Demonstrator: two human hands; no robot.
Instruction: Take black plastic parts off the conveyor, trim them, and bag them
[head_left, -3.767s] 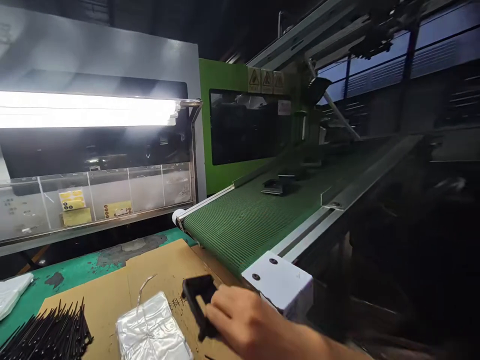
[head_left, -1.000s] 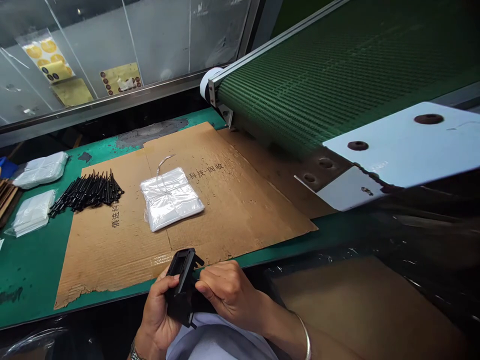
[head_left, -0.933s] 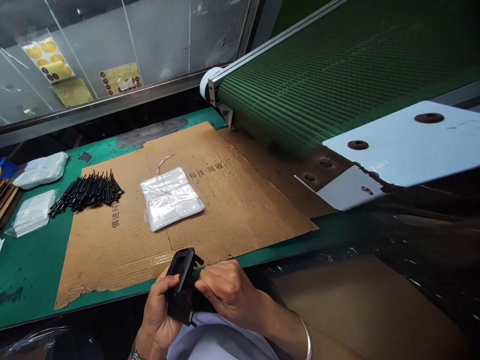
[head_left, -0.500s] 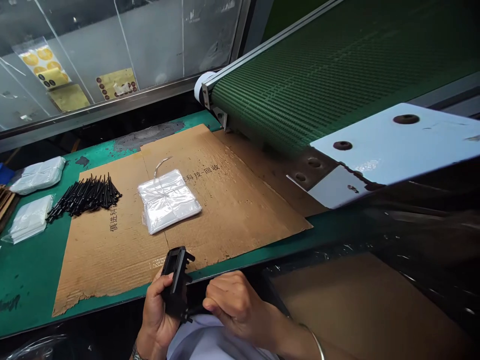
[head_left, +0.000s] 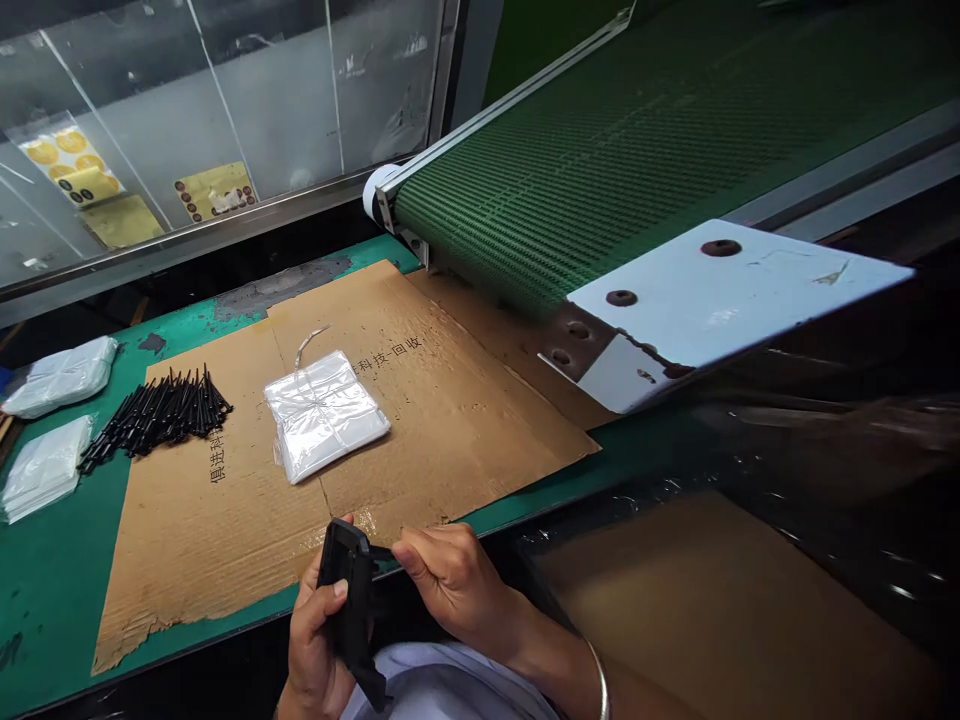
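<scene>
My left hand (head_left: 319, 630) is closed around a black plastic housing (head_left: 352, 600), thumb across its front, and holds it tilted at the table's near edge. My right hand (head_left: 450, 580) is closed beside the housing's upper right side. Between its thumb and forefinger is the end of a thin black piece (head_left: 382, 553) that reaches to the housing; whether it is part of the housing I cannot tell. On the cardboard sheet (head_left: 465, 420) beyond my hands lies a tied bundle of clear plastic bags (head_left: 330, 420). Farther left is a pile of thin black plastic pins (head_left: 161, 415).
Two more stacks of bags, a near one (head_left: 45, 470) and a far one (head_left: 64, 375), lie on the green table (head_left: 45, 570) at left. A green conveyor belt (head_left: 540, 200) slopes over the table's right, with a white metal plate (head_left: 675, 300) at its near corner.
My right hand has moved from the housing's lower end up to its upper side. The housing has turned in my left hand. The camera view has shifted slightly.
</scene>
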